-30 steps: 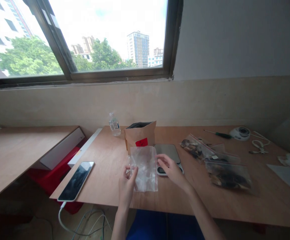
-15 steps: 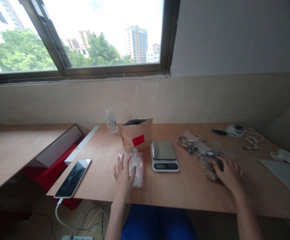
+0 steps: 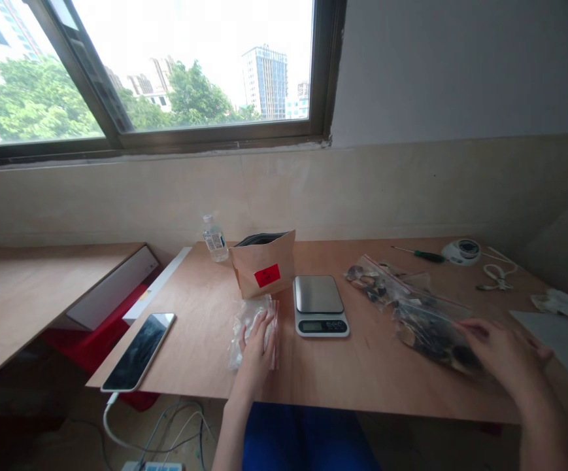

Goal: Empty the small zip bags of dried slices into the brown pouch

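Observation:
My left hand [image 3: 257, 345] lies on a pile of clear zip-lock bags [image 3: 236, 340], fingers stretched out and slightly apart. On the right, my right hand [image 3: 502, 353] pinches the edge of a clear zip-lock bag of dark and tan pieces [image 3: 428, 333], whose kind I cannot make out. A second zip-lock bag with similar pieces [image 3: 369, 281] lies behind it, partly overlapped. Between my hands stands a kitchen scale [image 3: 319, 294] with a bare metal plate. Just behind the clear bags, a brown paper pouch [image 3: 249, 263] with a red label stands upright, its top gaping.
A water bottle [image 3: 214, 241] stands left of the pouch. A phone [image 3: 139, 353] with a cable lies at the table's left edge. Toward the back right are a screwdriver [image 3: 429, 256], a white dome camera [image 3: 461, 252] and its cable [image 3: 498, 278]. White sheets [image 3: 558, 340] lie far right.
My right hand has moved right and now pinches the bag of pieces, which has stretched out to the right. My left hand has shifted right and settled onto the clear bags.

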`<state>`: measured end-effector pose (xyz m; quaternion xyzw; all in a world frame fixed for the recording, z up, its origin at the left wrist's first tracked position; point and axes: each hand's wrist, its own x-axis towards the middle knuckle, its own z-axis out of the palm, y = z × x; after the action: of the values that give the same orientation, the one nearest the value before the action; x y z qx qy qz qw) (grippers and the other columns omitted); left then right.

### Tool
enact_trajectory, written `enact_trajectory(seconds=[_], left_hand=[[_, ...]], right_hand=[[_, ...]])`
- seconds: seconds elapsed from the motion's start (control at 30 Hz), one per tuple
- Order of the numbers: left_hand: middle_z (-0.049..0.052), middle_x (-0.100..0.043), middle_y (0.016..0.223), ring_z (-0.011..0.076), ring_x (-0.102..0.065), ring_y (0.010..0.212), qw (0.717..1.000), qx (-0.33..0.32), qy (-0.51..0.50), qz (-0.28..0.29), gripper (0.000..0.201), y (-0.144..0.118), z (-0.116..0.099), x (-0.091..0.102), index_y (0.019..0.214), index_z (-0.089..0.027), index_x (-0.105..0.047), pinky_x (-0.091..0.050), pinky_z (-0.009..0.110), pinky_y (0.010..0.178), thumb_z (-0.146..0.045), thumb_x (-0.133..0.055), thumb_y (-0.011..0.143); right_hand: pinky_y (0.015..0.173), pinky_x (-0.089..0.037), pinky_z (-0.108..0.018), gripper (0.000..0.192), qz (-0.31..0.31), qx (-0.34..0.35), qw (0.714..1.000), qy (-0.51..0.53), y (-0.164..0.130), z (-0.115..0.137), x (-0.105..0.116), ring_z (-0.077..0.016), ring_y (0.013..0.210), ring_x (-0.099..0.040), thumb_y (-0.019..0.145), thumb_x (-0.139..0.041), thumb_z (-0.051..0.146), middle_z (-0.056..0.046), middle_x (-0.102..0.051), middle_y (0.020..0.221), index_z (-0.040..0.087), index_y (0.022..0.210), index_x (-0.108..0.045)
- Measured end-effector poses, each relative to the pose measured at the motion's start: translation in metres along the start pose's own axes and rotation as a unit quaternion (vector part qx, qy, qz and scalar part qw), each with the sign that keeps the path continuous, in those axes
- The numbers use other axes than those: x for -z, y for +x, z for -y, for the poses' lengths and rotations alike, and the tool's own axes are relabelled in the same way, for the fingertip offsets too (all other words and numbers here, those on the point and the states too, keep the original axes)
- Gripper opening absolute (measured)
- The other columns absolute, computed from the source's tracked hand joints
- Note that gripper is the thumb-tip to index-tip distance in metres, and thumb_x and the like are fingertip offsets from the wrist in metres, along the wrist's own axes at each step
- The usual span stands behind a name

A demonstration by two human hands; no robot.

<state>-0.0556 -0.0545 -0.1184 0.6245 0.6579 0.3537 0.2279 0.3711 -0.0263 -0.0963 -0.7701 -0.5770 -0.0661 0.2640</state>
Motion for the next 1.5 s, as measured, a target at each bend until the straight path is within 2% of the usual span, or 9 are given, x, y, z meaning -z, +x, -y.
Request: enact_trajectory(seconds=[0.1,0.23,0.43,0.67,0.8,1.03,1.23,1.33,1.5], left_hand=[[0.010,-0.062,0.111,0.0224,-0.056,0.105,0.974,-0.022,-0.221,0.041,0.030,-0.017,-0.053,-0.002,0.106,-0.021,-0.059,-0.040,0.039,0.093,-0.037,-0.039,0.089],[0.007,-0.062,0.091,0.0161,-0.061,0.077,0.907,-0.032,-0.396,0.136,0.030,-0.033,-0.114,-0.010,0.099,-0.017,-0.060,-0.046,0.029,0.074,-0.037,-0.040,0.090],[0.001,-0.057,0.077,0.0132,-0.056,0.071,0.883,0.007,-0.468,0.016,0.025,-0.039,-0.125,-0.021,0.084,-0.019,-0.056,-0.046,0.024,0.070,-0.041,-0.045,0.087],[0.003,-0.062,0.081,0.0186,-0.057,0.083,0.907,0.087,-0.408,-0.063,0.032,-0.032,-0.098,-0.020,0.087,-0.019,-0.061,-0.046,0.026,0.076,-0.050,-0.053,0.079],[0.004,-0.062,0.080,0.0196,-0.057,0.084,0.914,0.077,-0.389,-0.081,0.034,-0.032,-0.092,-0.021,0.083,-0.019,-0.061,-0.046,0.027,0.077,-0.051,-0.052,0.078],[0.000,-0.051,0.063,0.0131,-0.049,0.062,0.943,-0.010,-0.333,-0.026,0.032,-0.032,-0.104,-0.016,0.066,-0.019,-0.050,-0.041,0.022,0.059,-0.041,-0.042,0.087],[0.001,-0.053,0.061,0.0128,-0.048,0.057,0.967,-0.049,-0.250,-0.002,0.034,-0.038,-0.105,-0.020,0.063,-0.019,-0.049,-0.033,0.021,0.048,-0.038,-0.038,0.089],[0.003,-0.053,0.059,0.0145,-0.050,0.059,0.974,-0.058,-0.220,0.000,0.036,-0.044,-0.100,-0.020,0.059,-0.019,-0.050,-0.034,0.022,0.050,-0.038,-0.041,0.088],[0.006,-0.062,0.078,0.0185,-0.058,0.079,0.948,-0.045,-0.315,-0.016,0.037,-0.038,-0.090,-0.022,0.074,-0.019,-0.060,-0.043,0.028,0.073,-0.041,-0.036,0.090]], right_hand=[[0.058,-0.041,-0.036,0.035,-0.011,0.049,0.996,0.068,-0.021,0.061,0.035,-0.0261,0.068,-0.060,0.079,-0.039,0.053,-0.010,-0.066,0.082,0.025,0.075,-0.059],[0.059,-0.046,-0.027,0.031,0.002,0.094,0.971,0.218,-0.055,0.151,0.058,-0.0201,0.067,-0.064,0.082,-0.046,0.051,-0.004,-0.068,0.076,0.022,0.079,-0.059],[0.059,-0.049,-0.020,0.020,0.103,0.178,0.889,0.409,-0.086,0.215,0.050,-0.0152,0.067,-0.064,0.088,-0.047,0.034,-0.001,-0.066,0.074,0.022,0.080,-0.061],[0.074,-0.049,-0.024,0.016,0.225,0.187,0.834,0.468,-0.093,0.234,0.035,-0.0163,0.083,-0.061,0.089,-0.046,0.028,-0.004,-0.062,0.088,0.021,0.082,-0.058],[0.075,-0.050,-0.025,0.012,0.236,0.184,0.830,0.471,-0.095,0.235,0.031,-0.0162,0.085,-0.061,0.088,-0.047,0.027,-0.004,-0.061,0.089,0.021,0.085,-0.058],[0.067,-0.049,-0.023,0.018,0.168,0.171,0.863,0.445,-0.096,0.226,0.030,-0.0155,0.072,-0.062,0.087,-0.049,0.027,-0.002,-0.063,0.074,0.020,0.074,-0.059],[0.061,-0.051,-0.025,0.021,0.031,-0.012,0.875,0.482,-0.091,0.217,0.019,-0.0171,0.066,-0.064,0.082,-0.054,0.038,-0.004,-0.067,0.073,0.019,0.077,-0.058],[0.058,-0.051,-0.026,0.027,-0.073,-0.132,0.846,0.511,-0.080,0.207,0.017,-0.0178,0.064,-0.064,0.077,-0.059,0.044,-0.007,-0.068,0.076,0.017,0.078,-0.056],[0.048,-0.048,-0.022,0.030,-0.054,-0.163,0.779,0.603,-0.069,0.214,0.025,-0.0138,0.056,-0.060,0.076,-0.062,0.045,-0.007,-0.068,0.077,0.015,0.080,-0.056]])
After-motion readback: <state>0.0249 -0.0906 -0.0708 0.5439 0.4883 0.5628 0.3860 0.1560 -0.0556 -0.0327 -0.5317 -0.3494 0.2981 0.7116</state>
